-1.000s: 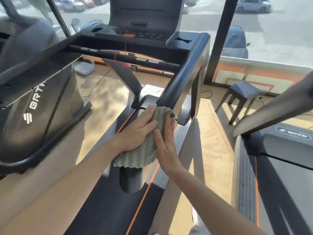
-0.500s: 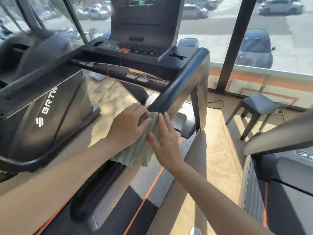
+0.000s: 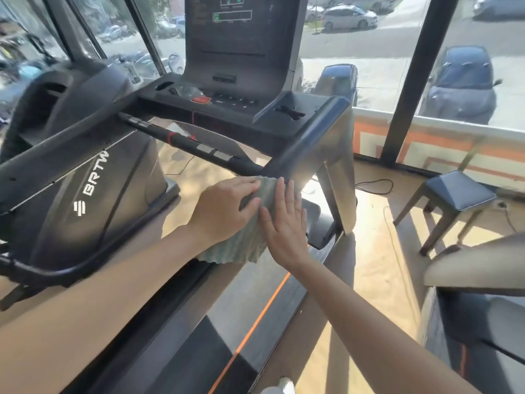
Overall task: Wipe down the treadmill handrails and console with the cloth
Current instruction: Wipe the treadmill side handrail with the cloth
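Note:
A pale green ribbed cloth (image 3: 265,191) is draped over the lower end of the treadmill's dark right handrail (image 3: 309,137). My left hand (image 3: 224,211) lies over the cloth from the left, its fingers curved round it and the rail. From the right, my right hand (image 3: 284,223) presses flat on the cloth with straight fingers. The cloth's loose edge (image 3: 233,251) hangs below both hands. Up ahead is the console (image 3: 235,52), its display lit, with a red button (image 3: 201,100) on the panel beneath. A black crossbar (image 3: 199,147) runs left from the handrail.
Another treadmill's dark housing (image 3: 85,180) stands close on the left. A small dark stool (image 3: 457,194) sits on the wooden floor to the right, and a neighbouring machine's rail (image 3: 477,265) juts in beyond it. Windows face parked cars. The running belt (image 3: 199,351) lies below.
Both hands have slid the cloth up the right handrail toward the console. My view has lifted, so more of the display shows.

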The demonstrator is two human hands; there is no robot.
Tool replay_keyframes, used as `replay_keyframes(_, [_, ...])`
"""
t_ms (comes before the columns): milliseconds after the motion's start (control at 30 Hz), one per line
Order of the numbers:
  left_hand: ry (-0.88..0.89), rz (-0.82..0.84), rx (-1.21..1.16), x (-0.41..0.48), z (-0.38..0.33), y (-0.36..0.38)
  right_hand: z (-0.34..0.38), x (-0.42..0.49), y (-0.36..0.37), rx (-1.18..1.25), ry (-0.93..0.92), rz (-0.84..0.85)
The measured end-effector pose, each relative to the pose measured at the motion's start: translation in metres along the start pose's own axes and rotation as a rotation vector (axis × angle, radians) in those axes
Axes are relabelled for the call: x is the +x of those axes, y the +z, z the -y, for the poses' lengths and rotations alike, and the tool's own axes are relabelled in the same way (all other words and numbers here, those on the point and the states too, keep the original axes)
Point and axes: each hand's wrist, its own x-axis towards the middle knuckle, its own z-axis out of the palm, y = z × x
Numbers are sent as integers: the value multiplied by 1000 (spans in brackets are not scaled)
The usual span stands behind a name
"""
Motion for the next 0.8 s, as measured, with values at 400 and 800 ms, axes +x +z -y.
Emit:
replay_keyframes(400, [76, 388, -196, 117, 0, 48, -49, 104, -54, -29, 68, -109])
replay_keyframes(800, [216, 405, -24, 227, -22, 87, -54, 130, -56, 290, -6, -316])
